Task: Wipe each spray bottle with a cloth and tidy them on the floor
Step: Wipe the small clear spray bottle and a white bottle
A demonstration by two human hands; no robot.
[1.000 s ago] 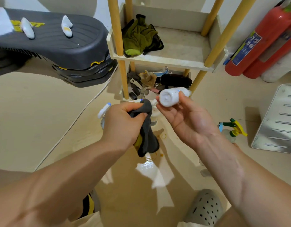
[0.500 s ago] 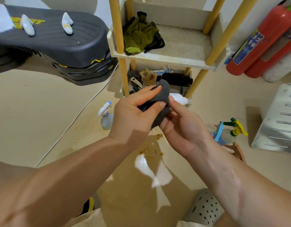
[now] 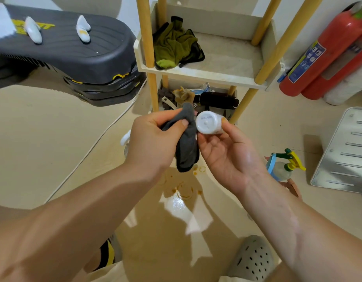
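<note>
While left hand (image 3: 153, 141) pinches grey cloth (image 3: 187, 153), right hand (image 3: 227, 155) grips white bottle (image 3: 208, 122), base toward cam, axis front-back.

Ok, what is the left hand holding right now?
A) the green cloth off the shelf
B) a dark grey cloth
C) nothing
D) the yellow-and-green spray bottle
B: the left hand pinches the dark grey cloth beside the white bottle gripped by the right hand. The green cloth lies on the shelf, and the yellow-and-green spray bottle stands on the floor.
</note>
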